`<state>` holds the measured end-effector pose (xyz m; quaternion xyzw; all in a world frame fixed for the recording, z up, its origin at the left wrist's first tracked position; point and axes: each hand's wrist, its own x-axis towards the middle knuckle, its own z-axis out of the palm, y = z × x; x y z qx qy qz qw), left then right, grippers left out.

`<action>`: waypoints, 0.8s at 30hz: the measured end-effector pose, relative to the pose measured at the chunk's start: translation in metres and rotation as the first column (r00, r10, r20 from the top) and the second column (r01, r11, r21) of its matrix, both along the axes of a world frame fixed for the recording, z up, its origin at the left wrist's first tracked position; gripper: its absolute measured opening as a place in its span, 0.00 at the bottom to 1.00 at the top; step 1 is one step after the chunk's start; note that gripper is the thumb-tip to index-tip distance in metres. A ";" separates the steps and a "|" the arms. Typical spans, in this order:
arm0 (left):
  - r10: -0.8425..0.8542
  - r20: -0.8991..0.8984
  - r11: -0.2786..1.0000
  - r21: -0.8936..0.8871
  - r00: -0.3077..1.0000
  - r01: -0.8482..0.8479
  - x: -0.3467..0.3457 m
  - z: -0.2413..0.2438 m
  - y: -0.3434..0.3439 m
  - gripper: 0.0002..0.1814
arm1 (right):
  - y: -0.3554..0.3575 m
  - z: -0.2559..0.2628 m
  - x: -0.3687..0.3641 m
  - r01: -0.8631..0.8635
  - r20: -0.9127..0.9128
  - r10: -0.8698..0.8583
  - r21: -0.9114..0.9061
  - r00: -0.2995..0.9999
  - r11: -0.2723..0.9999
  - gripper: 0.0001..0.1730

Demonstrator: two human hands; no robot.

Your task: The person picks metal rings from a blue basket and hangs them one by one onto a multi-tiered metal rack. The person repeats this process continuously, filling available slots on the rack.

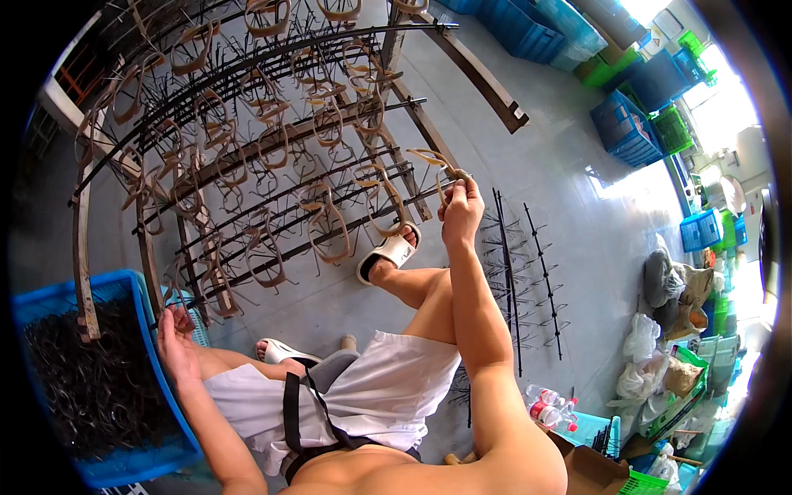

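My right hand (461, 204) is raised at the right end of a metal hanging rack, its fingers pinched on a tan eyeglass-like frame part (433, 158) at the tip of a black rod. My left hand (176, 343) is at the rack's lower left, its fingers at the left end of a black rod (297, 250); whether they grip it is unclear. Similar tan frames (328, 226) hang along the rack's rods, which bristle with thin wire hooks. Wooden bars (278, 139) support the rods.
A blue crate (133, 371) of dark, thin curved pieces stands at my left. Hooked black rods (507, 278) lie on the floor at right. A cyan crate (609, 427) with plastic bottles (550, 408) is at lower right; bags (643, 365) and blue crates (625, 127) line the far right.
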<state>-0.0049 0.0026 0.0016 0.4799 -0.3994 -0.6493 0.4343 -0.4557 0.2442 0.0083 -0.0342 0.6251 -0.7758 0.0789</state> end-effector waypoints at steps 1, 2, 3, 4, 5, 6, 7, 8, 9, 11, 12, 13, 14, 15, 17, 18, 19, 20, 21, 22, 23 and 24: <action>0.010 -0.009 1.000 -0.003 1.000 -0.010 -0.003 0.000 0.000 0.13 | 0.000 -0.002 -0.001 -0.018 0.010 0.018 -0.011 1.000 1.000 0.09; 0.020 -0.018 1.000 -0.005 1.000 -0.020 -0.005 0.001 0.000 0.12 | 0.000 -0.006 -0.002 -0.036 0.020 0.037 -0.023 0.999 0.999 0.10; 0.022 -0.016 1.000 0.003 1.000 -0.022 -0.007 0.003 0.001 0.12 | 0.000 -0.007 -0.004 -0.053 0.028 0.054 -0.035 0.998 0.998 0.10; 0.024 -0.014 1.000 0.011 1.000 -0.024 -0.008 0.006 0.001 0.11 | 0.000 -0.009 -0.004 -0.063 0.023 0.064 -0.054 0.998 0.997 0.11; 0.027 -0.013 0.999 0.018 1.000 -0.026 -0.009 0.008 0.001 0.10 | 0.001 -0.009 -0.004 -0.051 0.023 0.052 -0.051 0.998 0.997 0.11; 0.018 -0.010 1.000 0.014 1.000 -0.018 -0.009 0.009 0.001 0.11 | 0.000 -0.009 -0.004 -0.043 0.025 0.044 -0.048 0.999 0.998 0.10; 0.010 -0.007 1.000 0.009 1.000 -0.010 -0.009 0.009 0.000 0.11 | 0.000 -0.008 -0.003 -0.035 0.026 0.036 -0.045 0.999 0.998 0.10; 0.002 -0.005 1.000 0.004 1.000 -0.002 -0.009 0.009 0.000 0.11 | -0.001 -0.008 -0.003 -0.026 0.021 0.027 -0.047 0.999 0.999 0.10; 0.004 0.003 1.000 -0.004 1.000 -0.004 -0.011 0.010 0.000 0.10 | -0.001 -0.007 -0.003 -0.016 0.015 0.017 -0.047 1.000 0.999 0.10; 0.010 0.017 1.000 -0.019 1.000 -0.010 -0.013 0.010 0.000 0.10 | -0.003 -0.005 -0.003 -0.002 -0.001 0.002 -0.028 1.000 1.000 0.10; 0.018 0.018 1.000 -0.025 1.000 -0.018 -0.013 0.009 -0.001 0.09 | -0.004 -0.005 -0.002 0.002 -0.011 -0.002 -0.007 1.000 1.000 0.10; 0.027 0.018 0.999 -0.032 0.999 -0.026 -0.012 0.006 -0.003 0.09 | -0.006 -0.005 -0.002 0.006 -0.021 -0.006 0.013 1.000 1.000 0.10; 0.035 0.018 0.999 -0.038 0.999 -0.034 -0.012 0.005 -0.004 0.09 | -0.007 -0.005 -0.001 0.026 -0.019 -0.025 0.014 1.000 1.000 0.10; 0.039 0.026 0.998 -0.041 0.999 -0.038 -0.013 0.005 -0.003 0.09 | -0.008 -0.005 0.000 0.046 -0.019 -0.045 0.016 0.999 0.999 0.09; 0.047 0.040 0.998 -0.049 0.998 -0.045 -0.017 0.008 -0.003 0.09 | -0.007 -0.007 0.000 0.049 -0.013 -0.049 0.002 0.999 0.999 0.09; 0.051 0.053 0.998 -0.050 0.997 -0.049 -0.018 0.008 -0.004 0.09 | -0.007 -0.009 -0.001 0.033 -0.008 -0.033 -0.013 0.999 0.999 0.09; 0.055 0.065 0.997 -0.050 0.996 -0.052 -0.018 0.007 -0.005 0.08 | -0.006 -0.011 -0.001 0.016 -0.003 -0.017 -0.028 1.000 0.999 0.09; 0.060 0.078 0.997 -0.051 0.995 -0.056 -0.018 0.006 -0.007 0.08 | -0.005 -0.012 -0.002 0.013 0.008 -0.012 -0.031 1.000 0.999 0.09; 0.065 0.080 0.997 -0.054 0.995 -0.061 -0.017 0.005 -0.008 0.08 | -0.005 -0.010 -0.001 0.009 0.019 -0.008 -0.034 1.000 0.999 0.09; 0.070 0.081 0.996 -0.057 0.994 -0.066 -0.017 0.003 -0.008 0.08 | -0.005 -0.009 0.000 0.006 0.031 -0.004 -0.036 1.000 0.999 0.09; 0.075 0.083 0.996 -0.060 0.994 -0.070 -0.017 0.002 -0.009 0.08 | -0.005 -0.009 0.001 0.003 0.024 -0.002 -0.049 1.000 0.999 0.09; 0.068 0.079 0.996 -0.065 0.995 -0.063 -0.017 0.002 -0.009 0.08 | -0.006 -0.010 0.003 0.002 0.017 -0.001 -0.061 1.000 0.998 0.09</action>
